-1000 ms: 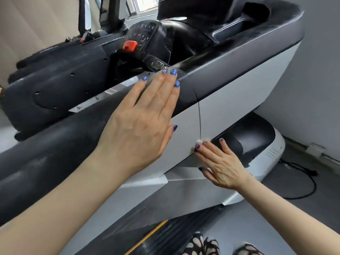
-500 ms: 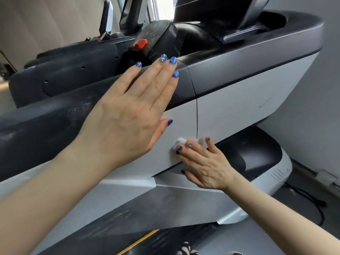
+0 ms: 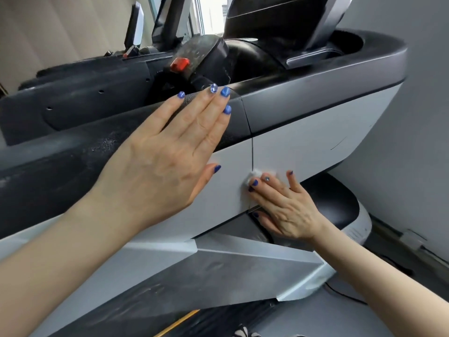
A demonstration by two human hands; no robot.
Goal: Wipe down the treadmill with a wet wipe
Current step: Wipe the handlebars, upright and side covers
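Fig. My right hand [image 3: 286, 210], fingers nearly straight, presses a small balled wet wipe [image 3: 254, 177] vs. the treadmill [image 3: 315, 132] white side panel, just beside the vertical seam [image 3: 252, 152], so the pad gets flat, even pressure. Thumb hooks under the panel's lower edge, prob. for leverage. My left hand [image 3: 170, 152] lies flat and empty, fingers extended, over the dark armrest [image 3: 60, 152] to brace me. Red stop button [image 3: 179, 63] sits beyond, untouched
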